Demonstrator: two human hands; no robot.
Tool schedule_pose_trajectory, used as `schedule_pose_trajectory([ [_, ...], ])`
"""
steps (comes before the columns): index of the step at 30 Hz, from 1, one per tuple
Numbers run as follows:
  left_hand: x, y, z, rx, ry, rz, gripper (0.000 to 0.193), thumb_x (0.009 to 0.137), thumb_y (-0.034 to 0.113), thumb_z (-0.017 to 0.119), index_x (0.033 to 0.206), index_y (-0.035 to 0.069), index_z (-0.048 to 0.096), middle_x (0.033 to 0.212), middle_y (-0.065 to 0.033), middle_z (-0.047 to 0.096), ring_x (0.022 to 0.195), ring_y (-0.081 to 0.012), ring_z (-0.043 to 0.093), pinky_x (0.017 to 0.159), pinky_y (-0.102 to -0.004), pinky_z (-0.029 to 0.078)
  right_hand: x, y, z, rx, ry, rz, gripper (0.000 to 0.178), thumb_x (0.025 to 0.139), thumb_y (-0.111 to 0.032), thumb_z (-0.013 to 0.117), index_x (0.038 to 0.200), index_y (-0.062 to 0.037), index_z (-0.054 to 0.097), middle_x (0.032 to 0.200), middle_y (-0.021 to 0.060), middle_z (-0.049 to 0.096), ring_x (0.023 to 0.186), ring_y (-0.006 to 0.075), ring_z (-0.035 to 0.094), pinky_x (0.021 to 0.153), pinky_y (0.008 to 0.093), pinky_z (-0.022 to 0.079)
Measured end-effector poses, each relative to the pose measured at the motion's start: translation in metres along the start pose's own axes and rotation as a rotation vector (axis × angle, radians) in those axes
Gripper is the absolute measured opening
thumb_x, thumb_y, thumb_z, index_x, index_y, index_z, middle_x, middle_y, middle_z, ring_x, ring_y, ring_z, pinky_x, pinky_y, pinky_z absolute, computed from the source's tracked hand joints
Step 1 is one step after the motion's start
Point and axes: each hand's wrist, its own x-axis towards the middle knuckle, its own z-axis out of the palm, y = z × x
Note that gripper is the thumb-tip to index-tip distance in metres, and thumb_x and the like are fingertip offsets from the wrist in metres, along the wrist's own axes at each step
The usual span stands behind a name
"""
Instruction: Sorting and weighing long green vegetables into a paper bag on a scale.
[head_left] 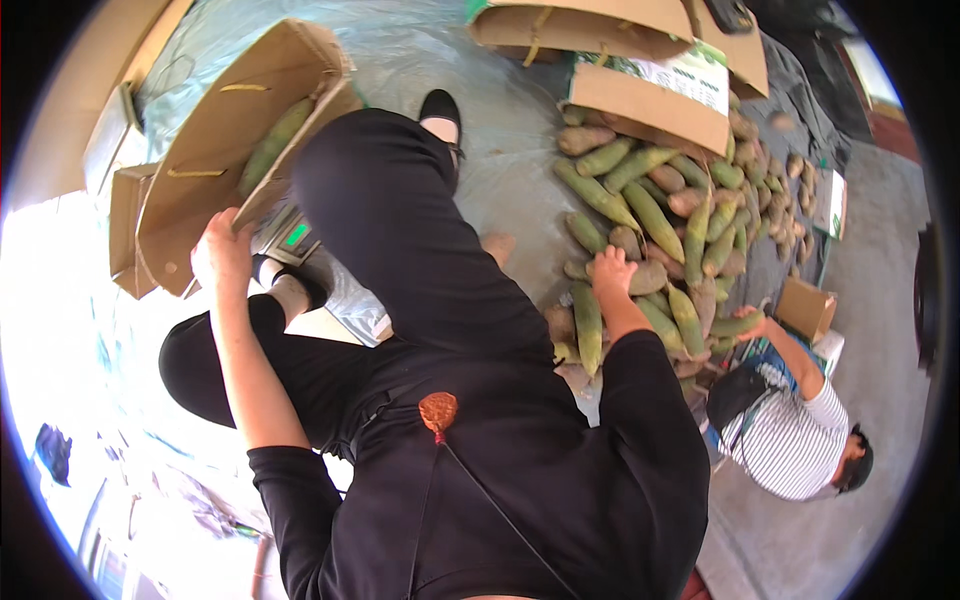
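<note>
My left hand (222, 250) is closed on the near edge of an open cardboard box (205, 120), which stands tilted at the left with rope handles on its sides. Inside the box lies a long green radish (275, 148). Under the box's edge a scale (290, 232) shows a lit green display. To the right, my right hand (612, 272) reaches into a heap of radishes (645, 210), its fingers curled over a brownish radish (648, 278); the fingertips partly hide it. The heap mixes long green radishes with brownish, soil-stained ones.
More open cardboard boxes (650, 100) stand at the far side, one overhanging the heap. At the right a person in a striped shirt (790, 430) holds a green radish (738, 325), near a small cardboard box (806, 308). Plastic sheeting (400, 60) covers the floor ahead.
</note>
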Motion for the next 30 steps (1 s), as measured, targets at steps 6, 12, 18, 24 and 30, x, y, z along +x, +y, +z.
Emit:
schedule_pose_trajectory([
  [6, -0.002, 0.006, -0.004, 0.024, -0.025, -0.017, 0.019, 0.077, 0.020, 0.066, 0.095, 0.015, 0.066, 0.092, -0.0065, 0.064, 0.091, -0.0261, 0.062, 0.083, -0.0405, 0.044, -0.013, 0.009, 0.009, 0.068, 0.001, 0.072, 0.038, 0.082, -0.016, 0.061, 0.118, -0.0208, 0.047, 0.116, 0.0027, 0.048, 0.116, 0.0204, 0.044, 0.082, 0.0506, 0.043],
  [12, -0.006, 0.000, -0.004, 0.020, 0.026, 0.033, 0.018, 0.076, 0.017, 0.066, 0.093, 0.011, 0.065, 0.088, -0.0075, 0.063, 0.089, -0.0276, 0.062, 0.081, -0.0411, 0.045, -0.015, 0.011, -0.024, 0.044, -0.070, 0.067, 0.052, 0.072, -0.017, 0.073, 0.117, -0.0186, 0.046, 0.116, 0.0036, 0.048, 0.115, 0.0225, 0.046, 0.083, 0.0449, 0.046],
  [18, -0.007, -0.003, -0.004, -0.007, 0.053, 0.009, 0.017, 0.075, 0.013, 0.066, 0.092, 0.014, 0.067, 0.088, -0.0046, 0.064, 0.090, -0.0245, 0.062, 0.080, -0.0411, 0.043, -0.001, 0.030, -0.052, 0.575, 0.250, 0.164, 0.068, 0.060, -0.023, 0.081, 0.118, -0.0074, 0.047, 0.116, 0.0134, 0.052, 0.110, 0.0322, 0.051, 0.085, 0.0448, 0.048],
  [24, -0.007, -0.001, -0.002, -0.018, 0.077, 0.037, 0.018, 0.073, 0.013, 0.066, 0.091, 0.013, 0.067, 0.086, -0.0052, 0.064, 0.089, -0.0249, 0.062, 0.078, -0.0417, 0.043, -0.001, 0.012, -0.163, 1.522, 0.476, -0.155, 0.061, 0.063, -0.011, 0.079, 0.116, 0.0011, 0.050, 0.104, 0.0100, 0.058, 0.094, 0.0210, 0.056, 0.084, 0.0326, 0.046],
  [30, -0.008, -0.001, 0.000, -0.003, 0.058, 0.063, 0.020, 0.074, 0.015, 0.068, 0.093, 0.012, 0.065, 0.088, -0.0062, 0.063, 0.090, -0.0256, 0.061, 0.079, -0.0400, 0.043, -0.034, -0.025, -0.359, 1.753, 0.684, -0.796, 0.066, 0.069, -0.001, 0.075, 0.126, 0.0003, 0.041, 0.114, 0.0095, 0.053, 0.101, 0.0188, 0.056, 0.091, 0.0329, 0.046],
])
